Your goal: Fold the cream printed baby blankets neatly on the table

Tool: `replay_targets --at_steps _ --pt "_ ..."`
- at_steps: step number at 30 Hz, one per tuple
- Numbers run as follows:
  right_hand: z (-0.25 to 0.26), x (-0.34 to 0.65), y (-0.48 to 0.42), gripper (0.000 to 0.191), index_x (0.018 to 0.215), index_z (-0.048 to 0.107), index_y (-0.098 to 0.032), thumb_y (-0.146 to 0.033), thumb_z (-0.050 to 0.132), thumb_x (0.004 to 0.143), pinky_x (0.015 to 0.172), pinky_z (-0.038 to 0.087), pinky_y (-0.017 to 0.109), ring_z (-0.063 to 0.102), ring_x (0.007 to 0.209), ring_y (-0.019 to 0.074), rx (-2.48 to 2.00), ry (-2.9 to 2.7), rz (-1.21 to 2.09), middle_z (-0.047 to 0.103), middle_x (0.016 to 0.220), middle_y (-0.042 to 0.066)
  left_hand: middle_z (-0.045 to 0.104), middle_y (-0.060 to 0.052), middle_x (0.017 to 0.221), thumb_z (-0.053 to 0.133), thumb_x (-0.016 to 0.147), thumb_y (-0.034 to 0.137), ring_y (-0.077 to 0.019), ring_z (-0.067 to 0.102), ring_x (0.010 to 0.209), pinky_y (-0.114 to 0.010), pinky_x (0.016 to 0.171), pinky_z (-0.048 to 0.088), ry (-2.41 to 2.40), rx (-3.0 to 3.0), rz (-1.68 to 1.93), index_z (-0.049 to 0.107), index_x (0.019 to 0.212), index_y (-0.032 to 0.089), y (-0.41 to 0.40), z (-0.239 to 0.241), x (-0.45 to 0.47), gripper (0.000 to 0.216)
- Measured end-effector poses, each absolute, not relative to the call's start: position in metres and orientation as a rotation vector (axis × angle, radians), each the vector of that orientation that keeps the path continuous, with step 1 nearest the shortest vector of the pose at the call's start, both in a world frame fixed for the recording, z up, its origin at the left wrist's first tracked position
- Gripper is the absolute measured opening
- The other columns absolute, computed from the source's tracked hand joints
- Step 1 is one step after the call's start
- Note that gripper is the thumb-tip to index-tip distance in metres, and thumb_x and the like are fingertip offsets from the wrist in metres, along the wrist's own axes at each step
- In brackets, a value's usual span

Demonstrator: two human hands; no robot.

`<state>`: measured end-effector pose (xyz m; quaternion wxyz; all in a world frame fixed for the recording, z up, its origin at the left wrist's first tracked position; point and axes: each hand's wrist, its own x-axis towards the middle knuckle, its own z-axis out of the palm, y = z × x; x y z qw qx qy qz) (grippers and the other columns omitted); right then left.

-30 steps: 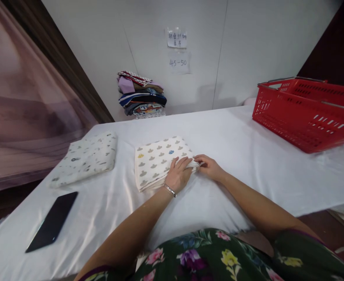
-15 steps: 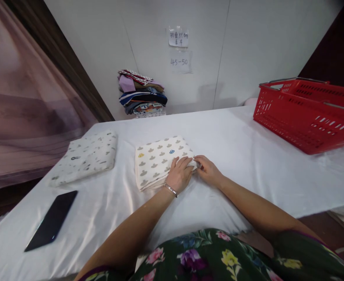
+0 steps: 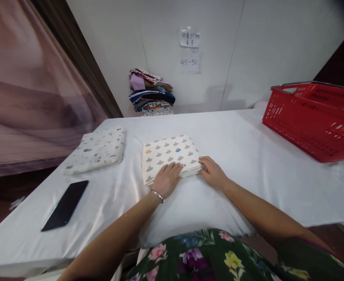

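Note:
A folded white cloth [image 3: 172, 152] with grey cloud-like prints and a few coloured ones lies in several layers in front of me. My left hand [image 3: 166, 180], a bracelet at its wrist, rests flat on the cloth's near edge with the fingers stretched out. At the near right corner, my right hand [image 3: 212, 171] pinches the layers between thumb and fingers. A second folded cloth [image 3: 100, 150], white with small grey prints, lies to the left, apart from both hands.
A black phone [image 3: 66, 205] lies at the left on the white-covered table [image 3: 236, 144]. On the right stands a red basket [image 3: 315, 121]. Folded fabrics [image 3: 151, 93] are stacked beyond the far edge, by the wall with paper signs [image 3: 190, 50]. A curtain [image 3: 37, 78] hangs at the left.
My left hand has slid left along the near edge, away from the right corner, and flattened. My right hand stays at that corner. The view has shifted slightly left.

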<state>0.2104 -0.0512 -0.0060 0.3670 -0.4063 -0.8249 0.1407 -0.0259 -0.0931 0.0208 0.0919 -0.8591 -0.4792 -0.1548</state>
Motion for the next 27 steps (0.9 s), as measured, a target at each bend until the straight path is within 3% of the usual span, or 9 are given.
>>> replay_targets --at_steps 6,12,20,24,27 --pt "-0.003 0.213 -0.056 0.033 0.105 0.054 -0.021 -0.014 0.046 0.074 0.082 0.046 0.035 0.049 0.103 0.0217 -1.15 -2.165 0.224 0.051 0.114 0.007 0.053 -0.007 0.127 0.047 0.086 0.031 -0.0251 0.042 0.122 -0.047 0.103 0.029 -1.541 -2.458 -0.452 0.053 0.119 0.023 -0.106 0.026 -0.057 0.034" --pt "0.0 0.21 -0.06 0.03 0.101 0.058 -0.022 -0.014 0.046 0.074 0.076 0.047 0.036 0.05 0.096 0.0232 -1.144 -2.22 0.131 0.053 0.104 0.008 0.045 -0.006 0.135 0.045 0.088 0.035 -0.0225 0.037 0.127 -0.046 0.105 0.027 -1.556 -2.515 -0.472 0.046 0.126 0.025 -0.117 0.017 -0.098 0.04" --pt "0.009 0.216 -0.055 0.029 0.1 0.059 -0.02 -0.017 0.046 0.074 0.072 0.046 0.033 0.053 0.09 0.0213 -1.212 -2.357 0.116 0.056 0.099 0.007 0.044 -0.01 0.135 0.053 0.079 0.05 -0.0251 0.038 0.125 -0.042 0.101 0.036 -1.965 -2.402 -0.716 0.053 0.12 0.021 -0.124 0.023 -0.122 0.05" --pt "0.022 0.209 -0.057 0.04 0.113 0.055 -0.02 -0.019 0.048 0.074 0.085 0.043 0.041 0.051 0.1 0.0257 -1.113 -2.43 0.047 0.055 0.111 0.009 0.039 -0.005 0.138 0.05 0.078 0.056 -0.0209 0.047 0.118 -0.031 0.092 0.044 -2.342 -2.396 -0.923 0.051 0.122 0.027 -0.127 0.027 -0.126 0.053" --pt "0.02 0.2 -0.061 0.052 0.129 0.042 -0.023 -0.021 0.046 0.078 0.096 0.035 0.046 0.041 0.119 0.0282 -0.952 -2.539 0.037 0.045 0.131 0.009 0.057 -0.007 0.117 0.048 0.078 0.056 -0.0165 0.062 0.091 -0.026 0.076 0.05 -2.688 -2.131 -1.085 0.048 0.123 0.023 -0.121 0.026 -0.124 0.055"
